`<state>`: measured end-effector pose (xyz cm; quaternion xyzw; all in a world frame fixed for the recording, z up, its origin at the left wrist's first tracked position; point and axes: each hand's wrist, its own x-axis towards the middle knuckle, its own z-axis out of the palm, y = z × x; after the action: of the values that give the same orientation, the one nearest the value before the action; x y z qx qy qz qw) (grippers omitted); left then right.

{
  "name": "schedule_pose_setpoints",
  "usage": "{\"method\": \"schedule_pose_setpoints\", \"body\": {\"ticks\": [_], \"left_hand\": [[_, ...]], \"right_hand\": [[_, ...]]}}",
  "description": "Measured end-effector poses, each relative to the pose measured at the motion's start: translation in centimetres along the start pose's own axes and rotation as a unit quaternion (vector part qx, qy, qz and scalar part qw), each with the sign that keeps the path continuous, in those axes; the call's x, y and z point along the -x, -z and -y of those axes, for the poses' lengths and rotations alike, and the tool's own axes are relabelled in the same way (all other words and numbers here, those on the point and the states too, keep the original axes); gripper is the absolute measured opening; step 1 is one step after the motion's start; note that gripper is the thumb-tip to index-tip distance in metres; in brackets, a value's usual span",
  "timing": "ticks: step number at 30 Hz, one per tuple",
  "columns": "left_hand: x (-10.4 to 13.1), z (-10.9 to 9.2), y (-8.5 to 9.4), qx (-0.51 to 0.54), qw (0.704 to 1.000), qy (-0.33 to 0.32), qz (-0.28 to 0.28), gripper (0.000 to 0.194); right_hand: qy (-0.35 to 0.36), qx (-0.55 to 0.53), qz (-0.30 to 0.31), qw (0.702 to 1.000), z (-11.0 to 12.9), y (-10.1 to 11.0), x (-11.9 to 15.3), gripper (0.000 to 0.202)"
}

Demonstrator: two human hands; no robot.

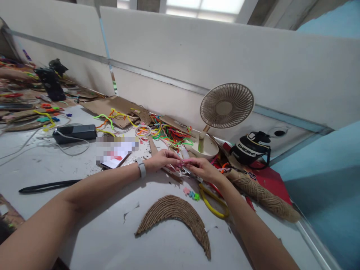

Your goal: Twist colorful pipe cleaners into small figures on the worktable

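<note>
My left hand (164, 159) and my right hand (204, 169) meet above the table, fingers pinched together on a small pink pipe cleaner (184, 162). Its exact shape is partly hidden by the fingertips. Nearer to me lies a brown crescent (174, 207) covered in rows of jute twine. Between it and my hands sit small fuzzy curls (191, 194) in pink, blue and green. Yellow-handled scissors (213, 204) lie beneath my right forearm, their blades pointing toward my hands.
A small fan (227, 105) stands behind my hands, with tangled colourful pipe cleaners (174, 134) to its left. A phone (116, 157) and a black power bank (74, 133) lie left. Right are a twine roll (260, 193) and black jug (250, 148). Another person's hand (17, 75) shows far left.
</note>
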<state>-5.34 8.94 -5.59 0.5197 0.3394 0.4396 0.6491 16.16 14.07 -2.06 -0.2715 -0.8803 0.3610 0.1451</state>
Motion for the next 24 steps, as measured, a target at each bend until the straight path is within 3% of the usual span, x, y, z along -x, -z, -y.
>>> {"method": "schedule_pose_setpoints", "body": {"ticks": [5, 13, 20, 24], "left_hand": [[0.0, -0.1, -0.2, 0.002, 1.0, 0.01, -0.007, 0.035], [0.0, -0.1, -0.2, 0.004, 1.0, 0.002, 0.005, 0.035], [-0.2, 0.2, -0.1, -0.012, 1.0, 0.0, 0.026, 0.033], [-0.3, 0.3, -0.2, -0.006, 0.999, -0.012, 0.032, 0.034]], "right_hand": [[0.002, 0.013, -0.007, 1.0, -0.7, 0.2, -0.1, 0.037], [-0.01, -0.026, 0.007, 1.0, 0.6, 0.7, 0.2, 0.043], [0.04, 0.074, 0.006, 0.996, 1.5, 1.5, 0.3, 0.027], [-0.02, 0.008, 0.035, 0.999, 2.4, 1.1, 0.3, 0.027]]}}
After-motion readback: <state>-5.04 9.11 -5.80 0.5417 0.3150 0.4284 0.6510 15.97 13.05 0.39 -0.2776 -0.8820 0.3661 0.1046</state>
